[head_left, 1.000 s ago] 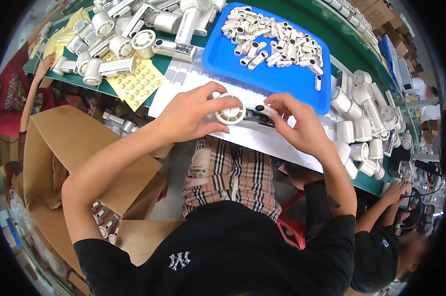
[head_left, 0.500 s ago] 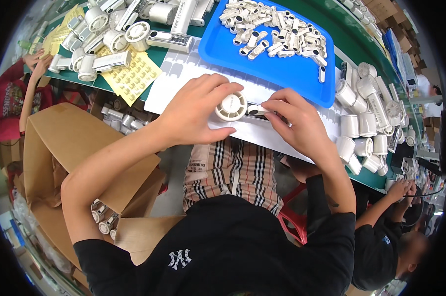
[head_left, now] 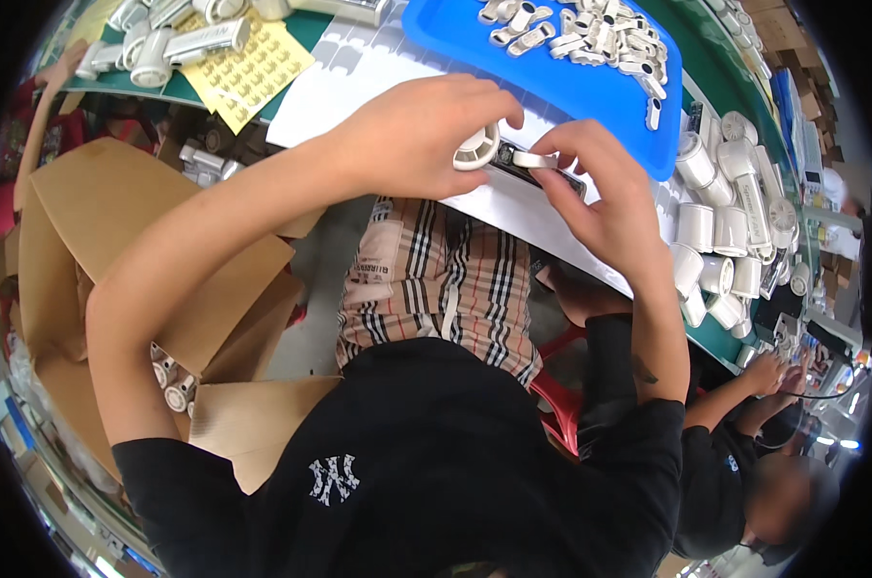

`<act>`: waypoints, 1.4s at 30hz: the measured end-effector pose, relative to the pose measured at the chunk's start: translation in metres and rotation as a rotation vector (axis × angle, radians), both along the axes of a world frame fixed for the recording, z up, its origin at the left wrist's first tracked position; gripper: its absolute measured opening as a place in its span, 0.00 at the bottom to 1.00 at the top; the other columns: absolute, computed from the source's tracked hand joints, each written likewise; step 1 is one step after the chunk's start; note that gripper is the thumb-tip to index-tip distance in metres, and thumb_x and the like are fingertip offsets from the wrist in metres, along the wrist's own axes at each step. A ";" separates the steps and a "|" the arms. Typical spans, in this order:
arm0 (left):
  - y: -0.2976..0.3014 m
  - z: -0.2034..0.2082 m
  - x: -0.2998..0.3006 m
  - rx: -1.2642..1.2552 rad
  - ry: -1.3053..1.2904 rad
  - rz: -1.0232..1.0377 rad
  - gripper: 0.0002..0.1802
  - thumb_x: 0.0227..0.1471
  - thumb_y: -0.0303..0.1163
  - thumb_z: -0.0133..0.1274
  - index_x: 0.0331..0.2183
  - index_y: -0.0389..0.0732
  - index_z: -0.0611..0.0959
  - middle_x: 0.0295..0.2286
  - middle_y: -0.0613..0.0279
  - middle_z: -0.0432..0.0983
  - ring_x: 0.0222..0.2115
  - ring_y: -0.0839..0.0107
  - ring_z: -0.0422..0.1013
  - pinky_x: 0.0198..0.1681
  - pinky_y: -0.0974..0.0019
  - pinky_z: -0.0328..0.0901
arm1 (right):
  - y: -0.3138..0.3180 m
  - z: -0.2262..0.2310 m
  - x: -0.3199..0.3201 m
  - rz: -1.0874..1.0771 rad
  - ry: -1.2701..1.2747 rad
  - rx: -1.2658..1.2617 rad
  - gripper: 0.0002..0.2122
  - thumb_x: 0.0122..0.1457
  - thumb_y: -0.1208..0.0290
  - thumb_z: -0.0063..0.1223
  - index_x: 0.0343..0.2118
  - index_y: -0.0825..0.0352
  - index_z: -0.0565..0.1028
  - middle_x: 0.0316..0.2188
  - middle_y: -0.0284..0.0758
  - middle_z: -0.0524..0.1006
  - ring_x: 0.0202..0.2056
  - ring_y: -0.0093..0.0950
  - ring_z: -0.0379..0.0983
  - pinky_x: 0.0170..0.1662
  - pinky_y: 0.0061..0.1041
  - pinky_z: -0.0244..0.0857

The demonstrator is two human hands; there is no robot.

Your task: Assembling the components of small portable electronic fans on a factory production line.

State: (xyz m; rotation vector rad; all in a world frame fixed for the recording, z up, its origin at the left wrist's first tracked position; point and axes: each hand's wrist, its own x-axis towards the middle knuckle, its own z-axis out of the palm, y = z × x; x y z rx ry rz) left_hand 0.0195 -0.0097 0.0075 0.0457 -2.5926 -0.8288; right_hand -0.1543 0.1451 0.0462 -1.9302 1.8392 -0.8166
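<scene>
My left hand (head_left: 426, 135) grips a small white round fan-like part (head_left: 476, 149) over the white sheet (head_left: 513, 202) at the table's near edge. My right hand (head_left: 609, 193) pinches a small white clip piece (head_left: 532, 159) right beside that round part, above a dark strip (head_left: 542, 171) lying on the sheet. Behind both hands lies a blue tray (head_left: 571, 82) holding several small white clip pieces (head_left: 590, 34).
White cylindrical fan bodies (head_left: 725, 231) stand in a cluster at the right. A yellow sticker sheet (head_left: 248, 72) and more white parts (head_left: 166, 43) lie at the upper left. Brown cardboard boxes (head_left: 147, 250) sit at my left. Another person's hands (head_left: 773, 371) work at the right.
The view has tilted down and closer, so the tray slid toward the top edge. Both hands stay together on the round part and the clip piece.
</scene>
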 end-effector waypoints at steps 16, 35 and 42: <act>-0.005 -0.005 0.010 0.063 -0.028 -0.087 0.33 0.35 0.27 0.65 0.47 0.41 0.74 0.39 0.51 0.75 0.42 0.52 0.72 0.44 0.56 0.68 | -0.026 0.016 0.020 0.490 0.341 -0.009 0.14 0.46 0.82 0.56 0.38 0.63 0.73 0.34 0.32 0.73 0.40 0.36 0.70 0.40 0.32 0.67; -0.004 -0.003 0.005 0.014 -0.003 -0.059 0.35 0.36 0.28 0.64 0.48 0.40 0.70 0.37 0.49 0.75 0.42 0.50 0.72 0.42 0.53 0.67 | -0.036 0.016 0.010 0.493 0.271 -0.025 0.11 0.51 0.82 0.54 0.38 0.65 0.72 0.32 0.37 0.72 0.38 0.38 0.69 0.40 0.33 0.64; -0.002 0.000 0.005 0.009 -0.025 -0.038 0.33 0.39 0.28 0.63 0.50 0.40 0.71 0.37 0.52 0.74 0.39 0.54 0.72 0.43 0.57 0.68 | -0.015 -0.004 -0.005 0.178 -0.134 -0.125 0.09 0.58 0.78 0.54 0.42 0.67 0.74 0.35 0.35 0.76 0.33 0.26 0.73 0.36 0.22 0.68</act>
